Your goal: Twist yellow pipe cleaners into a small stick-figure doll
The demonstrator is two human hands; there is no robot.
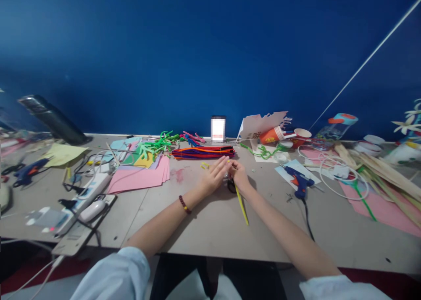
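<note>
Both of my hands meet over the middle of the grey table [204, 221]. My left hand [214, 176] lies with fingers stretched forward, touching a yellow pipe cleaner [241, 205] near its upper end. My right hand [239, 176] is closed around that same yellow pipe cleaner, whose long end runs back toward me along my forearm. A dark scissor handle [231, 187] shows just under the hands. A bundle of red, orange and purple pipe cleaners [203, 152] lies just beyond the hands.
Pink paper sheets [140, 177] and green pipe cleaners [154, 145] lie to the left, with a power strip [83, 197] and a glue gun [28, 170]. Another blue glue gun [297, 179], paper cups [286, 135] and pale leaf strips [384, 173] sit on the right. A phone [218, 129] leans on the blue wall.
</note>
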